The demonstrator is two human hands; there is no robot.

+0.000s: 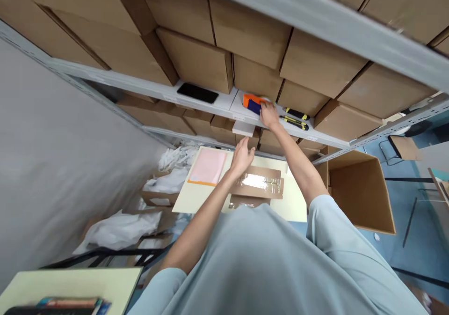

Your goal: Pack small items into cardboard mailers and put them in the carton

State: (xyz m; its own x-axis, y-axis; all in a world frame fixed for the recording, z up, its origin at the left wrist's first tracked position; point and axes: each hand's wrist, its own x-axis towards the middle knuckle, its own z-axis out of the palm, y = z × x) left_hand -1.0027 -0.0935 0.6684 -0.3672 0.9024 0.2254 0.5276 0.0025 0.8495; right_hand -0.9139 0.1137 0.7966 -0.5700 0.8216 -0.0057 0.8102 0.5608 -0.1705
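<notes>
My right hand (269, 115) reaches up to the grey shelf (224, 103) and closes on an orange and blue tape dispenser (253, 102) lying there. My left hand (242, 156) hovers lower, fingers loosely spread, just above a flat cardboard package (259, 184) sealed with shiny clear tape on a pale yellow table (196, 198). It holds nothing. A pink sheet on an orange folder (207, 167) lies to the left of the package.
A black phone (197, 92) and yellow-black utility knives (296, 117) lie on the shelf, backed by several cardboard boxes. An open empty carton (361, 188) stands at right. Crumpled white wrapping (119, 228) lies on the floor at left.
</notes>
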